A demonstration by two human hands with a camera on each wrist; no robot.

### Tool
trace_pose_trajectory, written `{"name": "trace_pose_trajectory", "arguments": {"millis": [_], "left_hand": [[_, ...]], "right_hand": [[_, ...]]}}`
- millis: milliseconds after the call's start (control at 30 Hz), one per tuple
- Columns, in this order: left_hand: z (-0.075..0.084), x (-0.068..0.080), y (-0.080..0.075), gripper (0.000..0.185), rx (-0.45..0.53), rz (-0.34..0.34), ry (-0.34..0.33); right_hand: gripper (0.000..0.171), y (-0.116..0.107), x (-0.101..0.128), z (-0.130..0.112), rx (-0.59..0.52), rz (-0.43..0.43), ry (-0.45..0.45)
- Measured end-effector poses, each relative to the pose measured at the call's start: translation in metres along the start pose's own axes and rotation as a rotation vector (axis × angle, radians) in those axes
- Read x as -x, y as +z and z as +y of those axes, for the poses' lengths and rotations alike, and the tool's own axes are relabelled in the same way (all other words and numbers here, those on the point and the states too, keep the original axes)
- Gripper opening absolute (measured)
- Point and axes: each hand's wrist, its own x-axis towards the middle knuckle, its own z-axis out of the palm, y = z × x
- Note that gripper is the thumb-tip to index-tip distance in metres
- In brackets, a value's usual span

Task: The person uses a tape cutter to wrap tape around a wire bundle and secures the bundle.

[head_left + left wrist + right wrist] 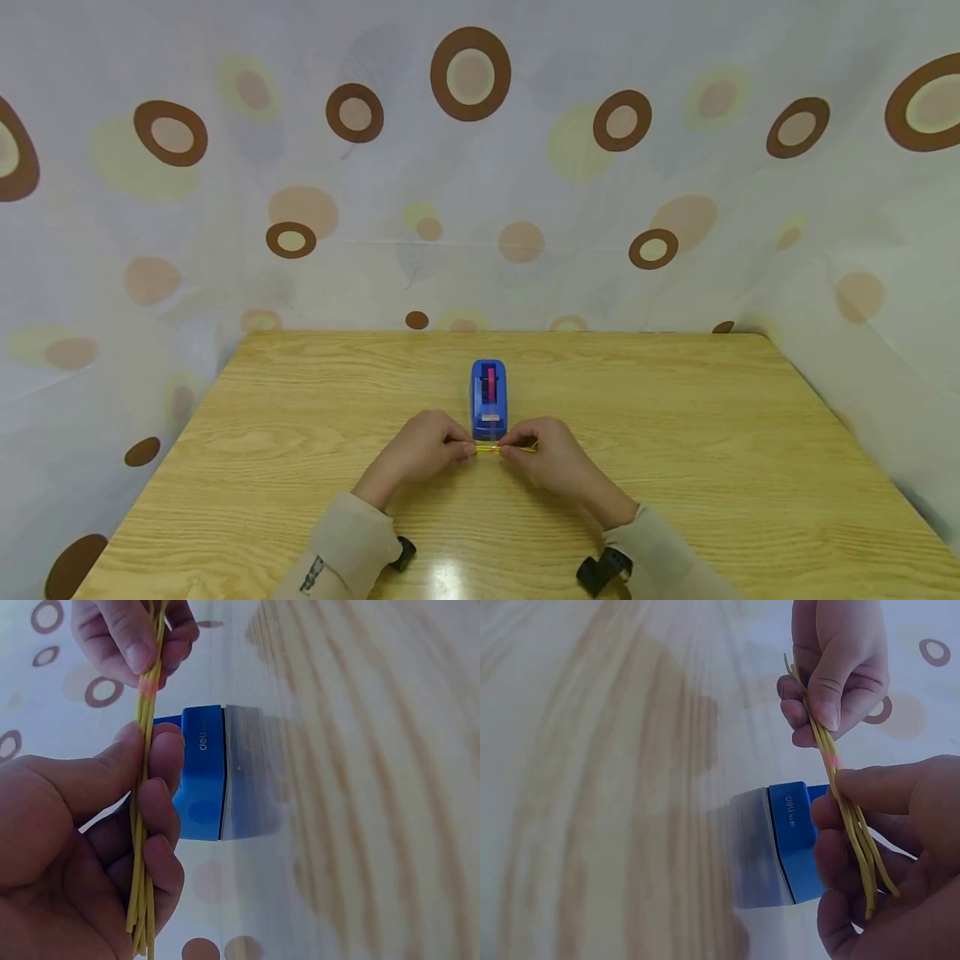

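Both hands hold one bundle of thin yellow sticks or strands (142,847) in front of a blue tape dispenser (478,417). My left hand (426,450) pinches the bundle between thumb and fingers on its left part. On the right part, my right hand (551,458) pinches it the same way. Between the two grips a pinkish-red band (832,760), perhaps tape, shows around the bundle in the wrist views. Loose strand ends lie across the left palm and the right palm. A pink roll (491,385) sits in the dispenser.
The wooden table (300,400) extends on all sides of the hands. Behind and beside it hangs a pale cloth (480,283) with brown and beige circles. A dark wrist strap (618,562) is at the right sleeve.
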Motion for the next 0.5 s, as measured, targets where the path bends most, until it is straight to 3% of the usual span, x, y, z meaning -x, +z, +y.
{"name": "trace_pose_trajectory", "arguments": {"millis": [300,500], "left_hand": [[0.0013,0.0006,-0.0004,0.013,-0.022,0.033,0.032],[0.0017,0.0013,-0.0005,0.01,-0.036,0.051,0.035]], "right_hand": [[0.018,-0.0035,-0.0013,0.0016,-0.087,-0.074,0.037],[0.029,-0.0045,-0.0019,0.0024,-0.035,-0.121,0.067]]}}
